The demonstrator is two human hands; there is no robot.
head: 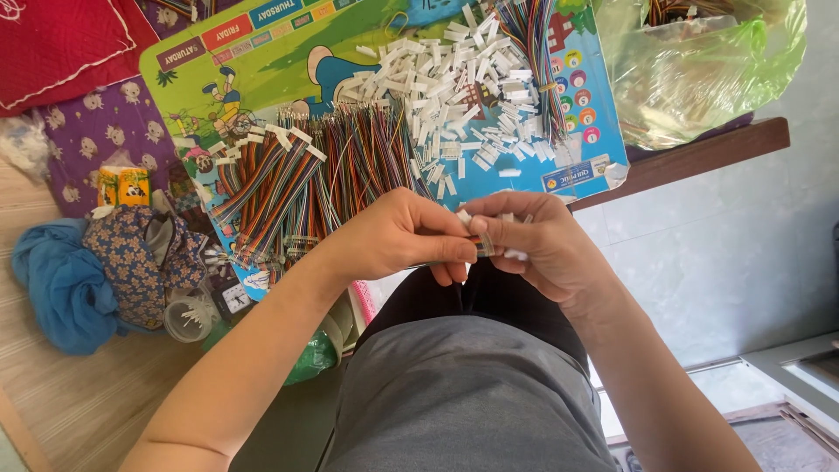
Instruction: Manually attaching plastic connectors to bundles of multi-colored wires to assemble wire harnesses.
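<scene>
Glossy plastic bag (699,70), cloth cushion (61,44)

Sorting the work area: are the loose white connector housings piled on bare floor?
No, the white connector housings lie heaped on a colourful printed board.

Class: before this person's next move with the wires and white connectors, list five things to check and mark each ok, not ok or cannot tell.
1. Left hand pinches the wire end: ok.
2. Right hand holds white connectors: ok.
3. Wire seated fully in its connector: cannot tell, fingers hide it.
4. Loose connector pile lies on the board, close ahead of the hands: ok.
5. Coloured wire bundles lie sorted side by side: ok.
</scene>
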